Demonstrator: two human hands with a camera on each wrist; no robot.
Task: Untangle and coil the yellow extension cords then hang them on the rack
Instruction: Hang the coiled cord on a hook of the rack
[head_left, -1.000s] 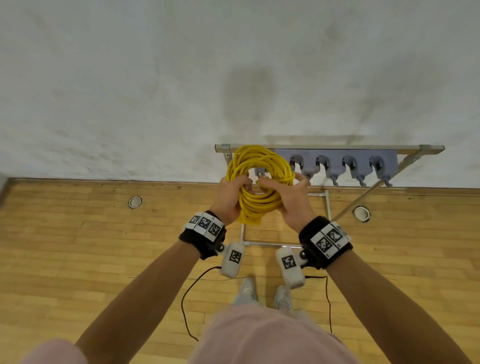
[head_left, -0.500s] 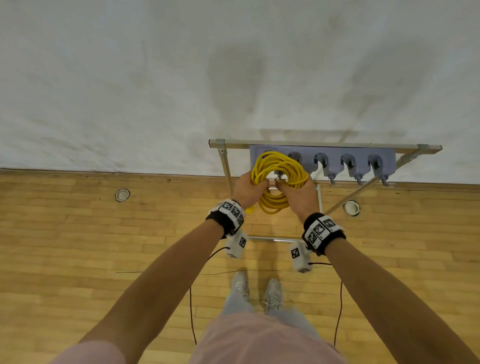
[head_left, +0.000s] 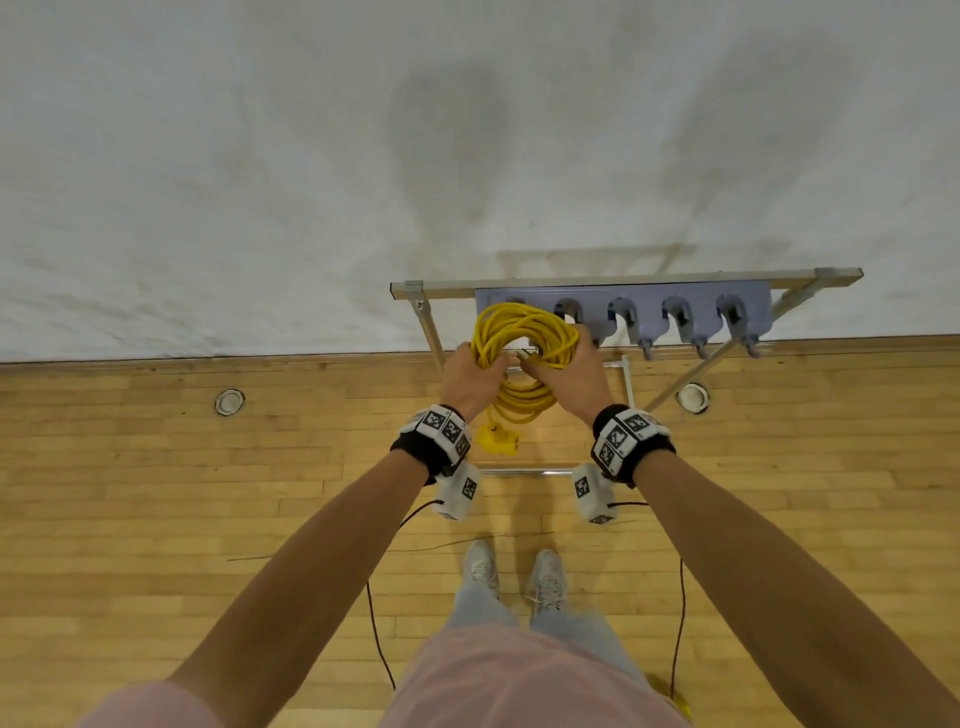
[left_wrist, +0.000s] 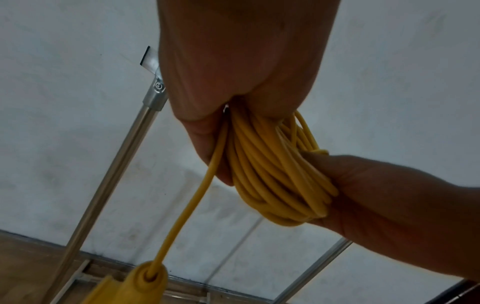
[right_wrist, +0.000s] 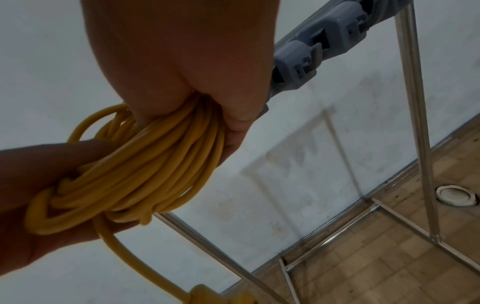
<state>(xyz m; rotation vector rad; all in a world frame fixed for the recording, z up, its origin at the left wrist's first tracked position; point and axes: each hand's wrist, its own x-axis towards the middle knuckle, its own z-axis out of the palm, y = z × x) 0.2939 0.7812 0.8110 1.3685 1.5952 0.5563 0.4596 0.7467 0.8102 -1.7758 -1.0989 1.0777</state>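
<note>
Gripping coiled yellow cord (head_left: 522, 358) | both hands (head_left: 475, 382) (head_left: 569, 376) clamped | rack (head_left: 623, 312) hook behind, contact unclear

**Wooden floor and what stands on it**

The wooden plank floor (head_left: 156, 493) meets a white wall. On it stand the metal rack's base bars (head_left: 524, 471), the person's pale sneakers (head_left: 480, 566), two round floor sockets (head_left: 229, 401) and thin black cables (head_left: 376, 639).
</note>
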